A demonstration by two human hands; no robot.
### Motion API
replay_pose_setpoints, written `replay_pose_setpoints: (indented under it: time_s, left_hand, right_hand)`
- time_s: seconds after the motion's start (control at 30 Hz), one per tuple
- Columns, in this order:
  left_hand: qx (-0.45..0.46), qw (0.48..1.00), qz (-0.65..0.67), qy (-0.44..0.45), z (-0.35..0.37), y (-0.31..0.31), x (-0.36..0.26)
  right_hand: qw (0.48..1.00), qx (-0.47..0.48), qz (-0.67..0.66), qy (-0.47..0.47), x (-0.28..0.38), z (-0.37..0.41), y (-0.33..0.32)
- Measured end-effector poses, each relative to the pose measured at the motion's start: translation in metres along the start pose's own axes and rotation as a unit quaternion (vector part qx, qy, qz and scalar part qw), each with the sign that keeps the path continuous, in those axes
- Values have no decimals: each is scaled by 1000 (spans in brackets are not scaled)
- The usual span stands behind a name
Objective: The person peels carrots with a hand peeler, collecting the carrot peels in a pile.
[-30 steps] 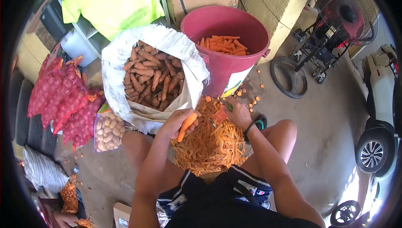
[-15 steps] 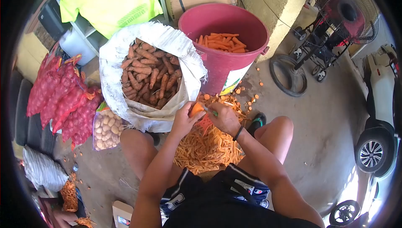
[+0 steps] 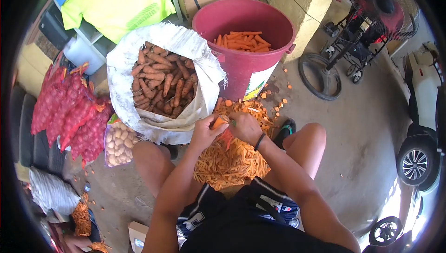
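My left hand (image 3: 206, 131) is closed around a carrot (image 3: 220, 122), whose bright orange end points toward my right hand. My right hand (image 3: 246, 127) is closed on a peeler (image 3: 233, 123) at that end of the carrot. Only a bit of the peeler's green part shows between the fingers. Below both hands, between my knees, lies a heap of orange carrot peelings (image 3: 227, 164). Just beyond my left hand stands a white woven sack (image 3: 118, 76), full of unpeeled carrots (image 3: 162, 81). Peeled carrots (image 3: 244, 41) lie inside a dark red bin (image 3: 232, 74) behind the heap.
Red net bags of onions (image 3: 69, 109) and a bag of potatoes (image 3: 120, 143) sit at left. Cut carrot pieces (image 3: 277, 109) litter the floor by the bin. A fan (image 3: 383, 6) stands back right, near a car wheel (image 3: 415, 165). Another person's leg (image 3: 74, 243) shows lower left.
The view has shifted slightly. My right hand has drawn a little closer to the left, and the carrot has turned so its end faces the right hand more. The peeler is more hidden.
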State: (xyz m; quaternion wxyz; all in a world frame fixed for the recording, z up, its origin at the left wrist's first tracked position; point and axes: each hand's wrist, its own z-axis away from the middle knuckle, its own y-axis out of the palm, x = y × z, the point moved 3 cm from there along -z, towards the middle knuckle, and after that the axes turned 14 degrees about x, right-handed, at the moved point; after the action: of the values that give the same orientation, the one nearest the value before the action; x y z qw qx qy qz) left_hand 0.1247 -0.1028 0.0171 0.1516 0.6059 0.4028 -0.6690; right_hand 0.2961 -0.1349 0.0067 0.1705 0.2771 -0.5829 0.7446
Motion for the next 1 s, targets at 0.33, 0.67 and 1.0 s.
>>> replay_pose_setpoints:
  time_s: [0.33,0.67,1.0]
  left_hand:
    - [39,986,134,-93,4,-2,-17]
    - [7,940,338,-51,-120,-135,-108]
    - [-138,940,-264,-163,-51,-153,84]
  right_hand:
    - [932,320,106,136,-82,-22,45]
    - [925,368,87,25,-61,-4,67]
    - [982,184,27,-19,-62,2,16]
